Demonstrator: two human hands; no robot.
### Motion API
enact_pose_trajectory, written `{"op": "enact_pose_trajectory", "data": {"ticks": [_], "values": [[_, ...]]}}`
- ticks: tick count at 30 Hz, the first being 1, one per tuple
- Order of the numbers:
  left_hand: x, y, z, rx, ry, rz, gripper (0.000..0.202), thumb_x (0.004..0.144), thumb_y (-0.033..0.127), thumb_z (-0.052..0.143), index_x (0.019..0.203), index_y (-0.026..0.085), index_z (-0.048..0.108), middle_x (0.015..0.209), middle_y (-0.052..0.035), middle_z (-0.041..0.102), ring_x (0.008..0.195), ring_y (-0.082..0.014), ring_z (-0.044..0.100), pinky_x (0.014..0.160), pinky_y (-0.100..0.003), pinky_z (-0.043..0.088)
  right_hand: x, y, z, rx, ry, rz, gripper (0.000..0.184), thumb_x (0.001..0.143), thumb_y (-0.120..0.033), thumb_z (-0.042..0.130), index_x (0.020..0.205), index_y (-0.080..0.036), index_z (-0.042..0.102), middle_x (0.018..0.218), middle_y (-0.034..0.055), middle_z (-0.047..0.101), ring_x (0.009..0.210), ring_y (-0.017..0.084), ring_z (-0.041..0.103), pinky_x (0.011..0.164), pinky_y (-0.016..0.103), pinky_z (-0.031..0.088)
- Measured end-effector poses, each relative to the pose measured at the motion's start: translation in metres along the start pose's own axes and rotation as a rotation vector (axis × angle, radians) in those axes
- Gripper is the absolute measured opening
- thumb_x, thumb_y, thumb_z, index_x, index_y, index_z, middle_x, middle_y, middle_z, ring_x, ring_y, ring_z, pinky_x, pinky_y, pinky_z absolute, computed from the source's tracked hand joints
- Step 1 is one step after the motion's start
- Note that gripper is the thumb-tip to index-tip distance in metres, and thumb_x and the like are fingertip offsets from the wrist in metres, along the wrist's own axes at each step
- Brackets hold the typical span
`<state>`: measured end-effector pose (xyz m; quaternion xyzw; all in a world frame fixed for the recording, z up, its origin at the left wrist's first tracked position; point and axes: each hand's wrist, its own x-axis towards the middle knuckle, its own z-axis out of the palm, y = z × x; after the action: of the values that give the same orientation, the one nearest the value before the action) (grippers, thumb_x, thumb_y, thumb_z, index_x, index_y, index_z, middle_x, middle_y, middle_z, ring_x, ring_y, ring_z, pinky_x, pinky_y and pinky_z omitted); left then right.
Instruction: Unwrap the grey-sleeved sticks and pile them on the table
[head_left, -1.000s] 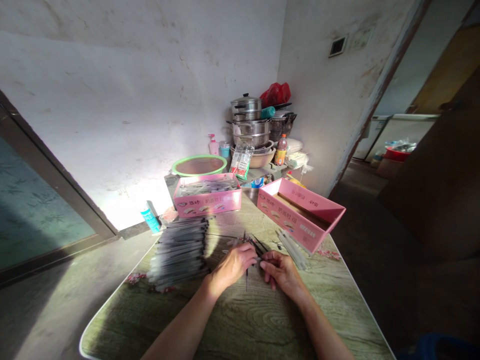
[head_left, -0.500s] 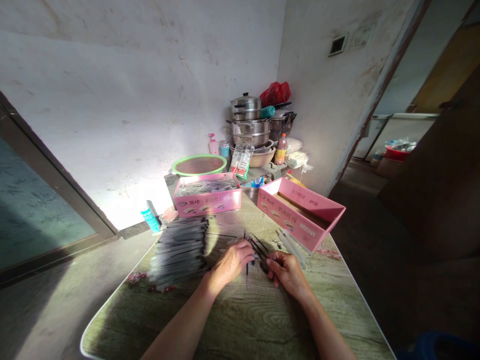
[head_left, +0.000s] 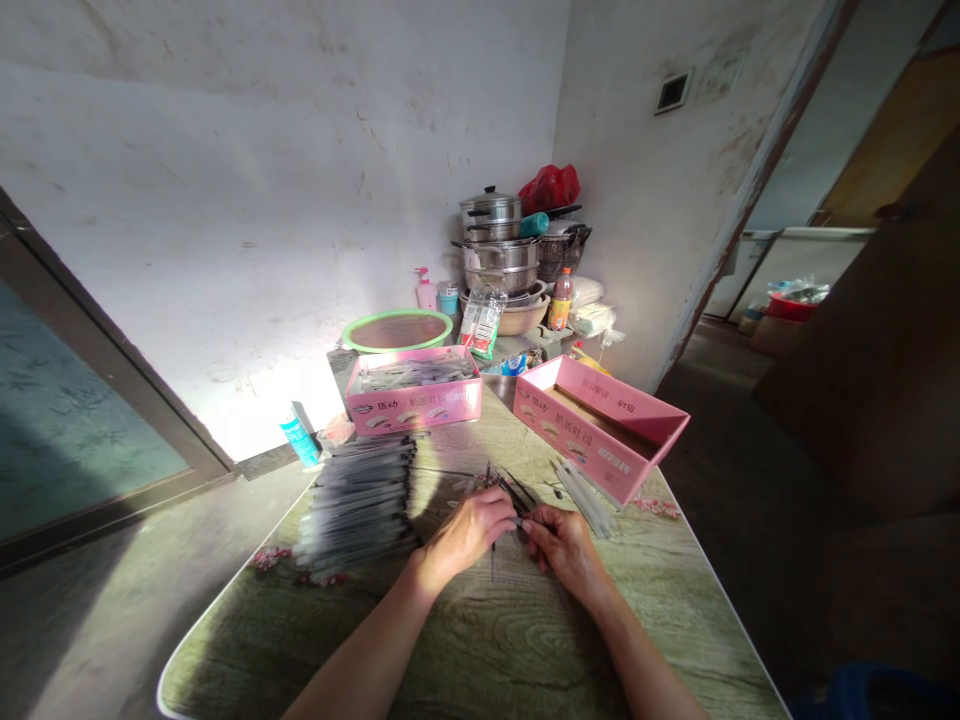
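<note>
My left hand (head_left: 476, 527) is closed in a pinch over the middle of the table. Close against it, fingertips nearly touching, my right hand (head_left: 559, 540) is pinched too. A small pale end shows between them, too small to name. A thin dark rod (head_left: 493, 562) sticks out below my left fingers; whether it is held or lying there I cannot tell. More slim black rods (head_left: 517, 487) lie just beyond my hands. On the left is a wide pile of translucent grey pen-like tubes (head_left: 352, 510) with dark ends. Several whitish tubes (head_left: 583, 497) lie to the right.
A pink box (head_left: 416, 412) filled with similar tubes stands at the back of the wood-patterned table (head_left: 517, 660). Another pink box (head_left: 581, 440) sits tilted at the right. Behind are a green-rimmed basin (head_left: 397, 346), stacked steel pots (head_left: 501, 262) and a bottle (head_left: 560, 300).
My right hand has moved slightly left, bringing its fingertips up against those of my left hand. A small pale end now shows between them. My left hand has barely moved.
</note>
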<state>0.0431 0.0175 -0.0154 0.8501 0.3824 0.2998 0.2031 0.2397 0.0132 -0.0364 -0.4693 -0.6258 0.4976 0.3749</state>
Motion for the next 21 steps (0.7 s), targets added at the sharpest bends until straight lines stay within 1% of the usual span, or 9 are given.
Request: {"op": "enact_pose_trajectory", "data": {"ticks": [4, 8, 12, 17, 19, 21], "values": [[0.0, 0.001, 0.0, -0.026, 0.026, -0.01, 0.024, 0.098, 0.026, 0.05, 0.097, 0.018, 0.073, 0.097, -0.0053, 0.067, 0.089, -0.0153, 0.064, 0.083, -0.026, 0.051, 0.001, 0.001, 0.001, 0.013, -0.004, 0.006, 0.035, 0.084, -0.049, 0.057, 0.073, -0.016, 0.061, 0.055, -0.0023, 0.059, 0.039, 0.01, 0.049, 0.041, 0.022, 0.035], [-0.001, 0.0, 0.002, -0.036, 0.029, -0.005, 0.024, 0.099, 0.026, 0.05, 0.098, 0.018, 0.073, 0.099, -0.0052, 0.066, 0.09, -0.0149, 0.064, 0.084, -0.026, 0.05, 0.001, 0.001, 0.001, -0.005, -0.006, -0.01, 0.033, 0.084, -0.047, 0.056, 0.074, -0.016, 0.062, 0.055, -0.0023, 0.058, 0.04, 0.01, 0.05, 0.042, 0.022, 0.036], [-0.001, 0.0, 0.001, -0.025, 0.028, -0.015, 0.024, 0.098, 0.025, 0.05, 0.097, 0.018, 0.073, 0.098, -0.0052, 0.067, 0.089, -0.0148, 0.064, 0.085, -0.026, 0.05, 0.0, -0.002, -0.002, -0.059, 0.027, -0.011, 0.029, 0.082, -0.044, 0.057, 0.071, -0.018, 0.061, 0.054, -0.002, 0.057, 0.04, 0.011, 0.05, 0.042, 0.023, 0.036], [-0.001, -0.006, -0.005, 0.008, 0.089, -0.043, 0.024, 0.097, 0.025, 0.051, 0.094, 0.018, 0.073, 0.096, -0.0052, 0.067, 0.088, -0.0157, 0.065, 0.083, -0.027, 0.052, 0.001, -0.007, -0.019, -0.024, 0.15, -0.005, 0.023, 0.076, -0.04, 0.062, 0.065, -0.02, 0.058, 0.051, -0.0001, 0.058, 0.04, 0.013, 0.048, 0.042, 0.025, 0.036], [-0.003, -0.013, -0.007, 0.025, 0.126, -0.052, 0.023, 0.097, 0.024, 0.051, 0.095, 0.019, 0.073, 0.096, -0.0056, 0.068, 0.087, -0.0162, 0.065, 0.083, -0.028, 0.052, 0.002, -0.006, -0.029, 0.014, 0.226, -0.007, 0.021, 0.073, -0.038, 0.063, 0.063, -0.02, 0.058, 0.051, 0.0002, 0.058, 0.041, 0.013, 0.048, 0.043, 0.025, 0.037], [-0.006, -0.021, -0.011, 0.042, 0.165, -0.064, 0.022, 0.096, 0.023, 0.052, 0.094, 0.019, 0.073, 0.095, -0.0061, 0.068, 0.087, -0.0169, 0.066, 0.083, -0.03, 0.053, 0.003, -0.003, -0.04, 0.024, 0.337, -0.012, 0.021, 0.072, -0.038, 0.062, 0.061, -0.02, 0.057, 0.049, -0.0001, 0.057, 0.041, 0.013, 0.046, 0.043, 0.025, 0.036]]}}
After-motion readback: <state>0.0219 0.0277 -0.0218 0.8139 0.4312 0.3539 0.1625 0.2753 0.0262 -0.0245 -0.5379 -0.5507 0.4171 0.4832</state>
